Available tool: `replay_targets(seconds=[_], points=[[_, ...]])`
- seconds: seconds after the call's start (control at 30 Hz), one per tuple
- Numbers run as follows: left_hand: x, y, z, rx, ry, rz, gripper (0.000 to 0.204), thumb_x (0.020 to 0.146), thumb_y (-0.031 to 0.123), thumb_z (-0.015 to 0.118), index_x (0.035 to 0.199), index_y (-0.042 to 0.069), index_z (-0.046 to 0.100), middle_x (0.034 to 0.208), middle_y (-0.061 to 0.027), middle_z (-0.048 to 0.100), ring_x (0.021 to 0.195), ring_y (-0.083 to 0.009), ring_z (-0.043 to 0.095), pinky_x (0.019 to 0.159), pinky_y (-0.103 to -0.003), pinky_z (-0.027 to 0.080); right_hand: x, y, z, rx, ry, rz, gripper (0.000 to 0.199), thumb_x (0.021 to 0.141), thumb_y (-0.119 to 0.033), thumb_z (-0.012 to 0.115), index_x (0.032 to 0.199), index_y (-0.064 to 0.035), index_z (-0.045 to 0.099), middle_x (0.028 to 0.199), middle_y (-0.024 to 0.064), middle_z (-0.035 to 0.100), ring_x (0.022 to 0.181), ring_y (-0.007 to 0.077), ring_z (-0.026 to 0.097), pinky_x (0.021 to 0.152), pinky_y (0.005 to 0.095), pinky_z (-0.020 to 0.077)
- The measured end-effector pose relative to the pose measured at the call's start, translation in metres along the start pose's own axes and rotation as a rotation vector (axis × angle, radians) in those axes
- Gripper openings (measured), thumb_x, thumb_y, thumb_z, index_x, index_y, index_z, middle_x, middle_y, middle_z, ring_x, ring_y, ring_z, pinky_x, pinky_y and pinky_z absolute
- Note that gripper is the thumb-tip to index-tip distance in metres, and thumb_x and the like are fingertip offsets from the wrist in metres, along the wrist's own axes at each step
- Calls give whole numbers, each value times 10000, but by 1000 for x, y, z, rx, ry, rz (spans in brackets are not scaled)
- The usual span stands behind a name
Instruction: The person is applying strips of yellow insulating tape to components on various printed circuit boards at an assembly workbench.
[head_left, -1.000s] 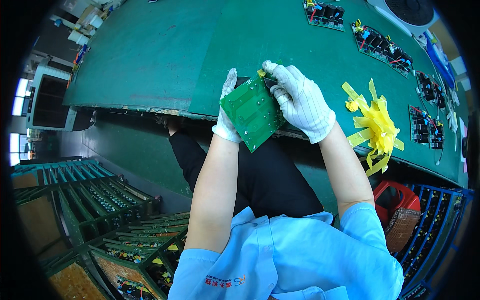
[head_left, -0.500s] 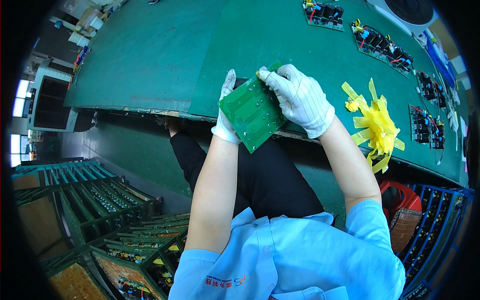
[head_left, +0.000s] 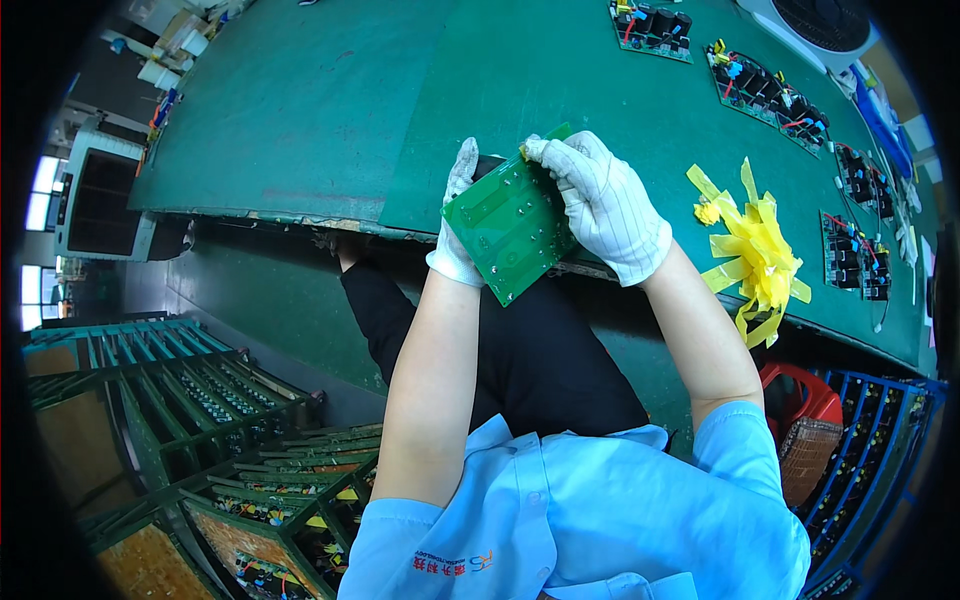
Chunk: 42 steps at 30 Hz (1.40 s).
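A worker sits at a green bench, holding a green circuit board tilted, soldered face up, across the bench's front edge, its lowest corner hanging over the lap. Directions run from the board. At nine o'clock the gloved left hand supports its side, one digit stretched upward, the others hidden behind. At two o'clock the gloved right hand has its fingers curled at the upper edge, beside a small yellow piece; whether they are closed on it cannot be told. Bench surface spreads broadly from ten to twelve o'clock, giving room to move. Room is tighter on the right: yellow strips at three overlap the front edge, populated boards stand from one to three, and a red chair sits below the edge at four.
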<state>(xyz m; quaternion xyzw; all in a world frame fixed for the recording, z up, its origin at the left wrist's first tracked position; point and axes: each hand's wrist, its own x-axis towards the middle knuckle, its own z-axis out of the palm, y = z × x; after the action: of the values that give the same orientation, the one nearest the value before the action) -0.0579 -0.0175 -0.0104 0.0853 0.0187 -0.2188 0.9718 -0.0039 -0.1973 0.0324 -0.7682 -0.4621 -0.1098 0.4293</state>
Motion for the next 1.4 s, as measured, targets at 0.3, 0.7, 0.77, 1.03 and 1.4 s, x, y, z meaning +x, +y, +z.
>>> replay_targets(seconds=[0.3, 0.7, 0.77, 1.03, 1.4], points=[[5, -7, 4, -44, -76, -41, 757, 885, 688, 424, 1344, 96, 536, 1325, -169, 557, 1164, -353, 564, 1002, -545, 438, 9, -17, -25, 109, 145, -14, 424, 830, 35, 509, 1227, -91, 587, 918, 138, 587, 790, 319, 619, 679, 377, 521], [-2, -1, 1, -31, -60, 96, 664, 922, 621, 480, 1292, 79, 582, 1269, -143, 611, 1076, -287, 624, 917, -438, 508, -30, -6, -144, -620, -244, 522, 248, 965, -165, 467, 1141, -98, 628, 972, 232, 623, 917, 416, 618, 807, 455, 501], [-2, -2, 2, 22, -30, 129, 651, 924, 615, 487, 1284, 82, 590, 1259, -133, 617, 1060, -273, 630, 902, -424, 515, -37, -8, -152, -697, -420, 628, 261, 961, -124, 469, 1174, -63, 608, 987, 218, 630, 940, 391, 615, 838, 426, 484], [3, -7, 1, 52, 77, 127, 612, 911, 567, 572, 1254, 62, 606, 1183, -130, 653, 1021, -250, 646, 883, -408, 536, -47, 3, -142, -708, -450, 664, 287, 961, -149, 455, 1190, -71, 610, 1034, 228, 637, 983, 423, 605, 878, 448, 477], [5, -8, 1, 17, 98, 168, 558, 911, 507, 616, 1212, 37, 613, 1146, -137, 663, 990, -258, 655, 871, -403, 544, -14, 12, -139, -748, -1164, 774, 387, 928, -219, 475, 1266, -84, 606, 1105, 149, 659, 950, 287, 634, 850, 383, 501]])
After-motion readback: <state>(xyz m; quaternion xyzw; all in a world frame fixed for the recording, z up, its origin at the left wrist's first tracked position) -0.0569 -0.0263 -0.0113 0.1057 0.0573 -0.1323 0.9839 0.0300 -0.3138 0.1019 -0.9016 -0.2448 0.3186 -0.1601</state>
